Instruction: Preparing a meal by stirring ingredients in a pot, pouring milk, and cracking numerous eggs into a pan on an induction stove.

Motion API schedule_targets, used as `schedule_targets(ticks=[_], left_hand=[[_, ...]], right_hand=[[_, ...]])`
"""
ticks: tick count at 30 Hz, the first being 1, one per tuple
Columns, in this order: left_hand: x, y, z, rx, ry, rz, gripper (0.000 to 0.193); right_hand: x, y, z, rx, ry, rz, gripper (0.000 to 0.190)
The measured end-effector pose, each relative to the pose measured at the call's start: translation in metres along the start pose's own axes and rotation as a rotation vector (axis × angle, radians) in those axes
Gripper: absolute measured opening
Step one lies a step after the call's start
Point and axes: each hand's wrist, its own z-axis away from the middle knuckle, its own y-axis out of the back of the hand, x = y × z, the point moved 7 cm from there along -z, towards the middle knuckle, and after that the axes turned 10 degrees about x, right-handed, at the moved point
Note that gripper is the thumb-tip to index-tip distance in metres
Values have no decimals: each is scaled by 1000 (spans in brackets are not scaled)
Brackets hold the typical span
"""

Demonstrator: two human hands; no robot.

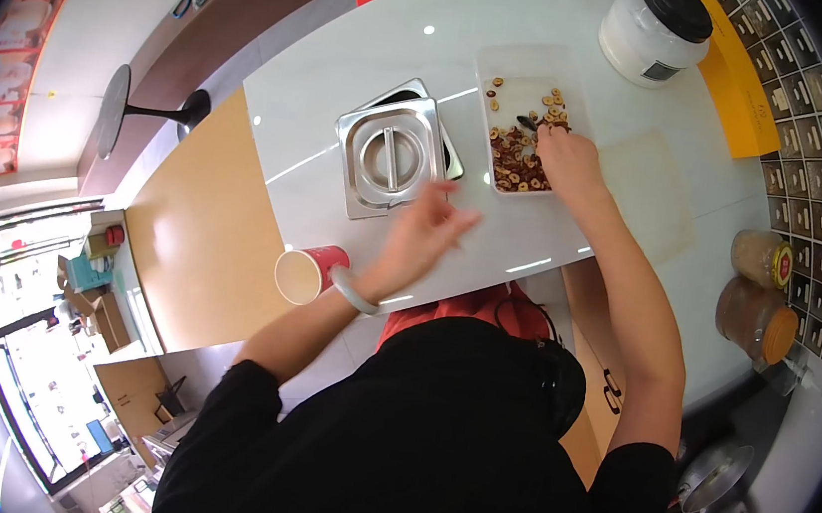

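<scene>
My right hand [571,161] reaches into a clear plastic container [520,64], its fingers bent down among dried jujube slices [517,166]. The fingertips are partly hidden, so what they grip is unclear. Beside them lies a small dark object [526,122], perhaps the end of a spoon. Most slices are heaped at the container's near end; a few lie scattered farther back. Blurred by motion, my left hand [420,239] hovers by the near edge of a stainless steel pan lid [391,157], with fingers apart and nothing visible in them. A pale bangle circles that wrist.
Beneath the lid sits a steel pan [453,157], partly covered. A red paper cup [311,272] stands near my left forearm. At the back right are a black-lidded jar [644,44] and a yellow paper [737,88]. Two more jars [756,259] [754,319] line the right wall.
</scene>
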Motion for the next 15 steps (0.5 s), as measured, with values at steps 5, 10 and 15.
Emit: schedule_targets(ticks=[5, 10, 15], left_hand=[[-58, -112, -43, -63, 484, 938, 67], [-38, -105, -33, -33, 342, 776, 56], [27, -103, 28, -184, 258, 518, 48]], right_hand=[[-11, -10, 29, -177, 74, -67, 12], [15, 36, 49, 7, -131, -71, 18], [30, 86, 101, -200, -308, -475, 31]])
